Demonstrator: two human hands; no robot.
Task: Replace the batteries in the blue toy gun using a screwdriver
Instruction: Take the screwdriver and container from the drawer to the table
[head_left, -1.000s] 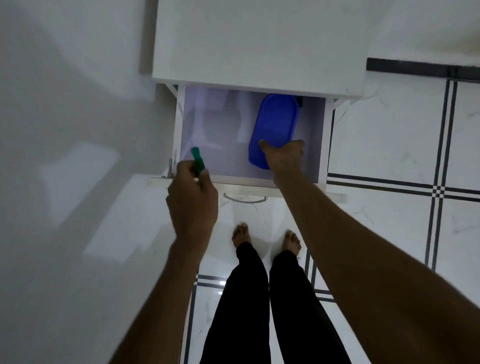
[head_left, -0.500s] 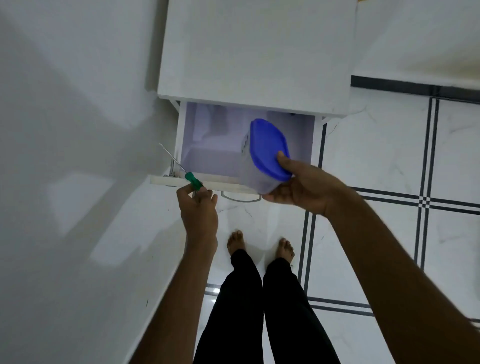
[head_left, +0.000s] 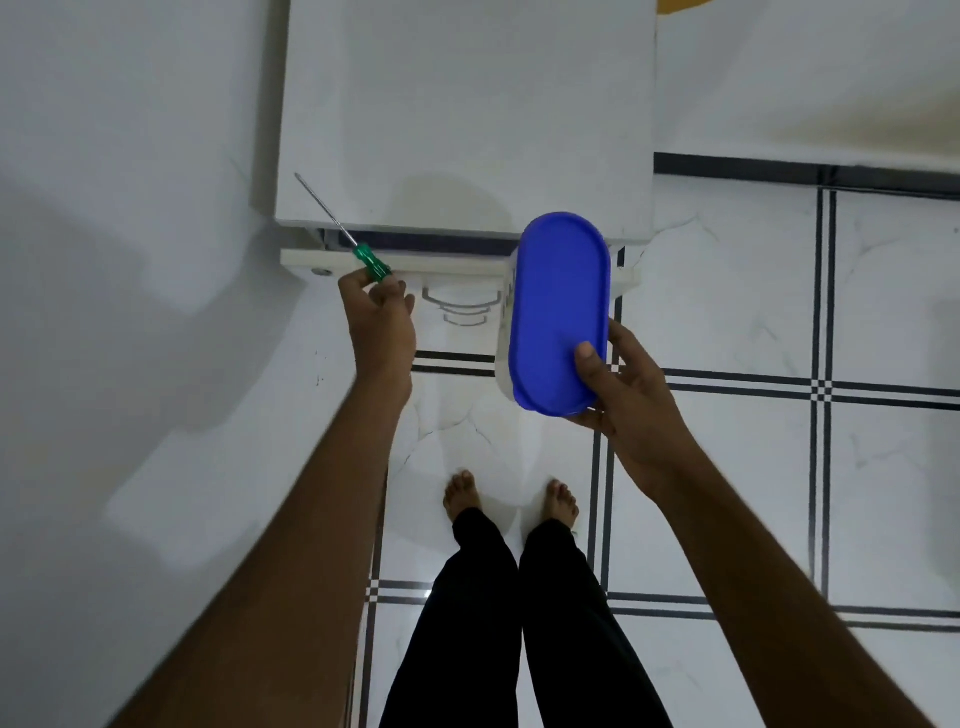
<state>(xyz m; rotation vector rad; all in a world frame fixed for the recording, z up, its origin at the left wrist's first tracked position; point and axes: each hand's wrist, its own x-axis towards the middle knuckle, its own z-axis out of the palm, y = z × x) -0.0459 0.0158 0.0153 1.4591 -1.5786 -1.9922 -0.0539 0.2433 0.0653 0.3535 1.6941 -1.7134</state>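
Down at the bottom, two bare feet (head_left: 511, 501) stand on the white tile floor (head_left: 727, 493). Higher up, the right hand (head_left: 631, 400) holds a box (head_left: 556, 312) with a blue lid, thumb pressed flat on the lid. No words can be read on it. Over on the other side, the left hand (head_left: 382, 317) grips a green screwdriver (head_left: 358, 249), tip pointing up and away. Behind both hands, a white drawer (head_left: 441, 262) sits almost shut under a white cabinet (head_left: 467, 104). No toy gun shows.

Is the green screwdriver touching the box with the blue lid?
Apart. The head view shows the green-handled screwdriver in the left hand, with open space before the blue-lidded plastic box.
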